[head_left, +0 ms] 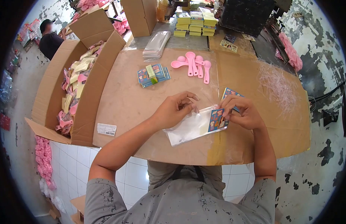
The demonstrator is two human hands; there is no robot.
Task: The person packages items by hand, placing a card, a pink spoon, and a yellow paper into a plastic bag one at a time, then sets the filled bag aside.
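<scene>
A clear plastic bag (188, 128) lies slanted in front of me. My left hand (176, 111) is closed, its thumb and fingertips at the bag's upper edge. My right hand (242, 111) pinches a blue printed card (216, 121) at the bag's right end; the card appears at least partly inside the bag. More blue cards (232, 92) show behind my right fingers. Beyond my left hand lies a pile of blue cards (161, 74) with a green-and-yellow banded bundle (151, 74) on top. Several pink scoops (191, 65) lie farther off.
On the left, an open carton (49, 93) holds packed pink scoops and pale packets. A stack of clear bags (157, 44) and card bundles (195, 24) are at the back. Pink shreds (279, 87) lie right; a white label (106, 129) lies left. Another person (49, 41) is far left.
</scene>
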